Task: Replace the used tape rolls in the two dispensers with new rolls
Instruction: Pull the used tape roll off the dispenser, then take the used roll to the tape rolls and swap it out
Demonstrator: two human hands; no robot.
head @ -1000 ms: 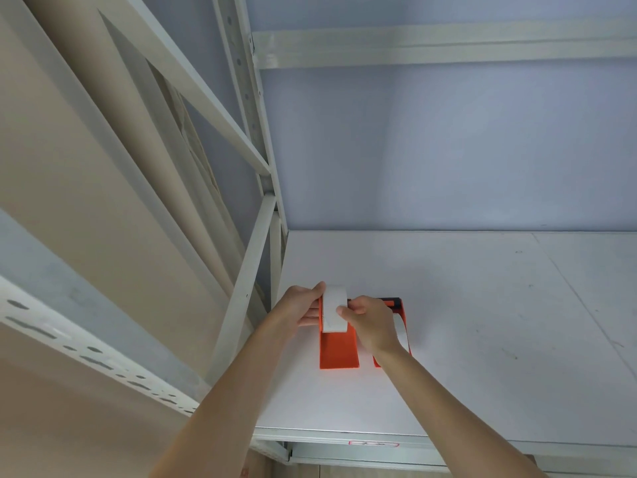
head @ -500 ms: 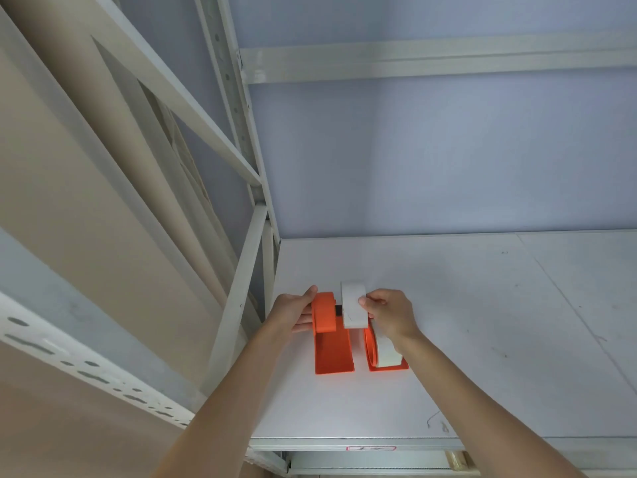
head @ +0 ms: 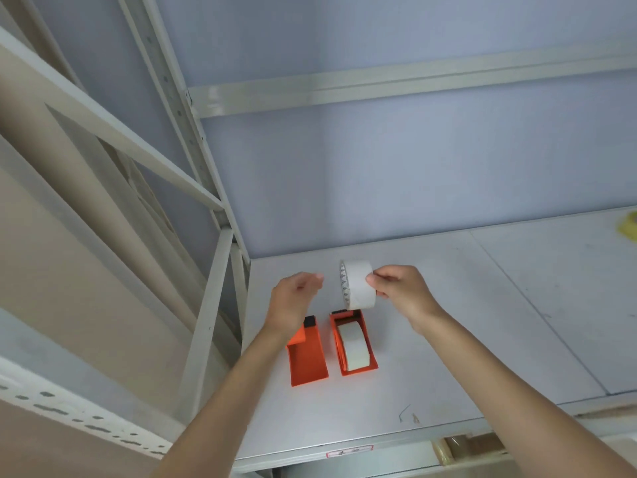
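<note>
Two orange tape dispensers stand side by side on the white shelf. The left dispenser has no roll in it. The right dispenser holds a white roll. My right hand pinches a white tape roll in the air just above the right dispenser's far end. My left hand hovers above the left dispenser with fingers loosely curled, holding nothing.
A metal rack upright and diagonal braces rise at the left. A crossbar runs along the blue back wall. A yellow object lies at the far right edge. The shelf's front edge is near me.
My right hand has lifted the white roll out of the left dispenser and raised it. My left hand has let go of that dispenser and risen above it.
</note>
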